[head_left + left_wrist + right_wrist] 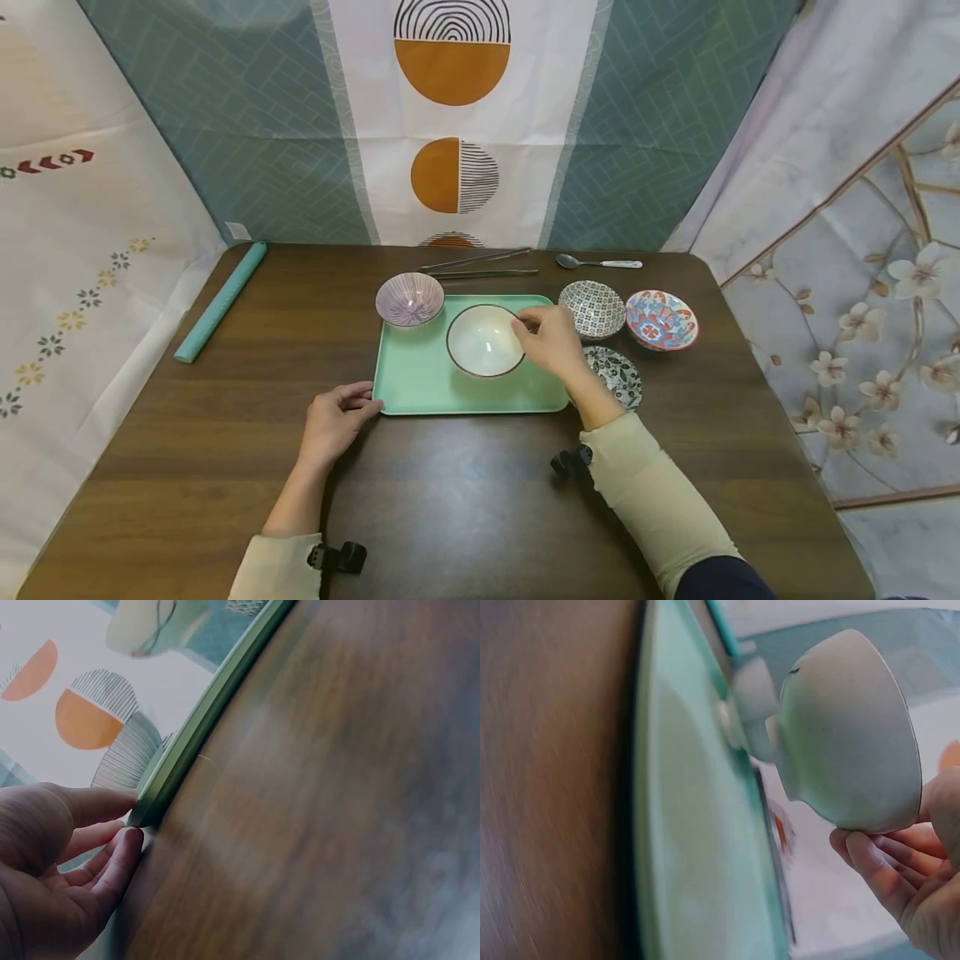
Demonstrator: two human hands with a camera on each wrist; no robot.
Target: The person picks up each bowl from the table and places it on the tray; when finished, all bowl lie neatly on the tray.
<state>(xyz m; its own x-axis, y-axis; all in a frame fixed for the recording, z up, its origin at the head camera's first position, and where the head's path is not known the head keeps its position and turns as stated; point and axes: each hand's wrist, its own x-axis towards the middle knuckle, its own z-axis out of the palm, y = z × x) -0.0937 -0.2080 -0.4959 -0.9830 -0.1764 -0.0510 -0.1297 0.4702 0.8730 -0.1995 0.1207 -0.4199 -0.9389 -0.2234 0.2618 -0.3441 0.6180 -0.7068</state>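
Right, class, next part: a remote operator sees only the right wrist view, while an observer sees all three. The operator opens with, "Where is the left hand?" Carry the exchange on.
Observer: The left hand is at the near left corner of the tray, its fingertips on the edge.

Operator: I see only the outside of the bowl that the right hand grips. Anything inside?

Observer: No, in the head view its pale inside shows nothing in it.

Operator: Is there a spoon anywhere?

Observer: Yes, a spoon lies near the far edge of the table, to the right.
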